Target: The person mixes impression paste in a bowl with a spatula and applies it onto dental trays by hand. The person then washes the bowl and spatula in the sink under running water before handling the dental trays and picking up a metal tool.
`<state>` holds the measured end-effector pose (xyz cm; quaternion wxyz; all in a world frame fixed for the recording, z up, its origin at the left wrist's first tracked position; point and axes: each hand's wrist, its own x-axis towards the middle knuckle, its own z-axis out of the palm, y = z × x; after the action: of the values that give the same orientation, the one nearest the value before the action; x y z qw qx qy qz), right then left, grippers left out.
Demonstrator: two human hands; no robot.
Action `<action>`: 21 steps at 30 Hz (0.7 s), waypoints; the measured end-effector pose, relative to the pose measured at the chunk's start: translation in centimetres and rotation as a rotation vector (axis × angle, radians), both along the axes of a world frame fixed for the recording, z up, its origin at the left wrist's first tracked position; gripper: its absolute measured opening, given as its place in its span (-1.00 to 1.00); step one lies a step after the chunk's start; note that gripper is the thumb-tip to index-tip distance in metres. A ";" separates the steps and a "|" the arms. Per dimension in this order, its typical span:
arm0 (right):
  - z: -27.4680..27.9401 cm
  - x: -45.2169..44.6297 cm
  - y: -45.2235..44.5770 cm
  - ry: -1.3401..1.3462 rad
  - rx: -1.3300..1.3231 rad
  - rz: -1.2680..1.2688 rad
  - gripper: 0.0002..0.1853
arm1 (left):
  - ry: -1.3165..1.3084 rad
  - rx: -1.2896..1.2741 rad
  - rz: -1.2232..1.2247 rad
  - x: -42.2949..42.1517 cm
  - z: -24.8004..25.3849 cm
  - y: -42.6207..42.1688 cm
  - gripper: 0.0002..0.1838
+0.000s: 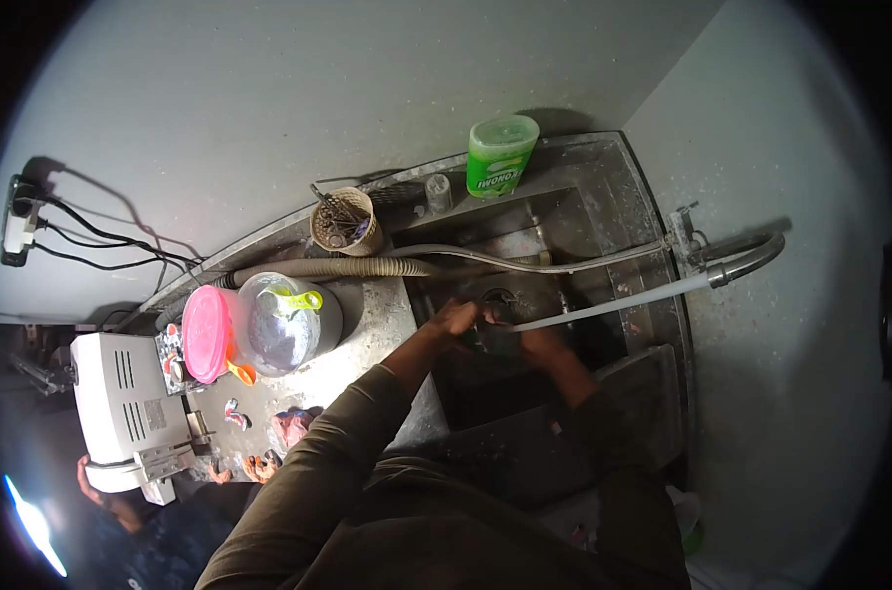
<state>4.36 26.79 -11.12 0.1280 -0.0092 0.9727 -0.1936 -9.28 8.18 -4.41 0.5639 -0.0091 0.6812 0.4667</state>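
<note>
Both hands are down inside the dark sink (603, 211), close together near its drain. My left hand (458, 320) is closed around something dark that I cannot make out. Just to its right, my right hand (542, 344) is dim, and its fingers are hard to make out. The end of a pale hose (623, 307) from the wall tap (746, 261) reaches between the two hands. A grey hose (564, 265) runs across the sink above them.
A green container (502, 157), a small clear cup (438, 194) and a basket of tools (346, 221) stand along the back. Left are a ribbed hose (333, 267), a clear tub (279, 329), a pink lid (206, 334) and a white machine (126, 398), with another person's hand (92, 482) beside it.
</note>
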 end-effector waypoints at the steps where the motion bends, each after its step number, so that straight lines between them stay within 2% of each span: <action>1: 0.7 0.7 -1.2 -0.107 -0.085 -0.102 -0.75 | 0.052 0.120 -0.040 -0.3 -0.5 -0.1 -0.43; 2: 1.6 0.6 -2.1 -0.105 -0.089 -0.108 -0.75 | 0.054 0.117 -0.046 -0.2 -2.1 -0.3 -0.43; 4: 2.7 0.8 -3.7 -0.871 -0.689 -0.395 -0.80 | 0.316 0.272 0.017 0.9 -6.1 -0.8 -0.42; 5: 1.5 1.2 -3.6 -0.870 -0.697 -0.398 -0.80 | 0.315 0.267 0.008 1.2 -6.0 -0.9 -0.42; 6: -0.3 1.7 -3.2 -0.981 -0.964 -0.625 -0.81 | 0.304 0.356 0.137 1.6 -5.9 -1.1 -0.41; 7: -0.4 1.8 -3.3 -1.031 -1.109 -0.735 -0.81 | 0.292 0.443 0.266 1.8 -6.1 -1.3 -0.41; 8: -0.5 1.9 -3.3 -1.080 -1.246 -0.853 -0.81 | 0.296 0.436 0.258 1.8 -6.2 -1.5 -0.41; 10: -0.1 2.1 -3.0 -0.855 -0.894 -0.609 -0.66 | 0.311 0.452 0.137 2.0 -6.9 -1.9 -0.45; 11: -0.6 2.2 -2.6 -0.854 -0.902 -0.615 -0.66 | 0.308 0.448 0.128 2.4 -7.4 -2.1 -0.45; 13: -0.7 1.6 -1.9 -0.396 -0.292 -0.214 -0.64 | 0.273 0.480 0.182 2.9 -7.3 -1.9 -0.50; 14: 0.1 1.5 -1.8 -0.394 -0.292 -0.216 -0.64 | 0.274 0.481 0.180 2.9 -6.8 -1.7 -0.50; 16: 2.2 1.9 -1.9 -0.114 -0.379 -0.286 -0.64 | 0.217 0.326 0.173 3.3 -5.6 -1.7 -0.50; 17: 3.1 1.7 -2.2 -0.117 -0.380 -0.286 -0.64 | 0.215 0.325 0.173 3.3 -6.6 -1.9 -0.50; 19: 4.2 0.9 -2.5 -0.146 -0.270 -0.440 -0.67 | 0.261 0.456 0.189 2.8 -8.4 -1.7 -0.52; 21: 1.1 1.4 -2.2 -0.195 -0.206 -0.486 -0.64 | 0.226 0.517 0.236 2.9 -7.4 -1.4 -0.52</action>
<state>5.74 24.55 -10.05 0.1690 0.2299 0.9047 -0.3164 -6.37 6.77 -11.80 0.4101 0.1078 0.5924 0.6850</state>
